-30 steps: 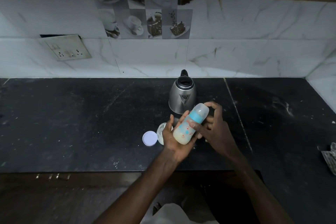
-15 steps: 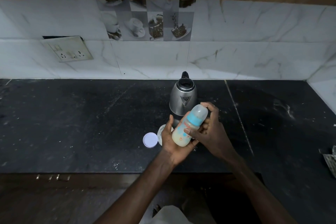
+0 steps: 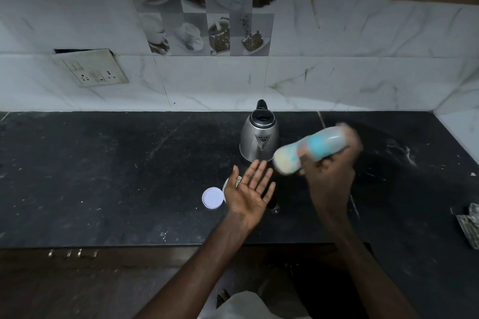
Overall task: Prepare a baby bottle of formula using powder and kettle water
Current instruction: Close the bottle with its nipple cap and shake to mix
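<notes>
Nearest the camera, two bare forearms reach out over the front edge of a black stone countertop [image 3: 108, 176] speckled with pale flecks. The left hand [image 3: 247, 190] hovers palm up above the counter, fingers spread and holding nothing. Just left of it a round white plastic lid [image 3: 213, 197] lies flat on the stone, and the rim of a small pale open container [image 3: 231, 181] peeks out from behind the thumb, mostly hidden.

To the right and slightly farther out, the right hand [image 3: 330, 176] is raised off the counter with its fingers wrapped around a clear plastic baby bottle with a light blue collar [image 3: 311, 150]. The bottle lies tilted, its capped top up to the right and its base down to the left, with pale creamy liquid inside. Both bottle and hand are smeared with motion blur, so finer detail of the hold cannot be made out.

Behind the bottle's base, a shiny stainless steel electric kettle with a black handle [image 3: 259, 137] stands upright on the counter, near the back wall. At the far right edge lies a crumpled patterned packet [image 3: 470, 225]. Beyond, white marble-look wall tiles [image 3: 337, 77] carry an off-white socket plate [image 3: 90, 67] at left.
</notes>
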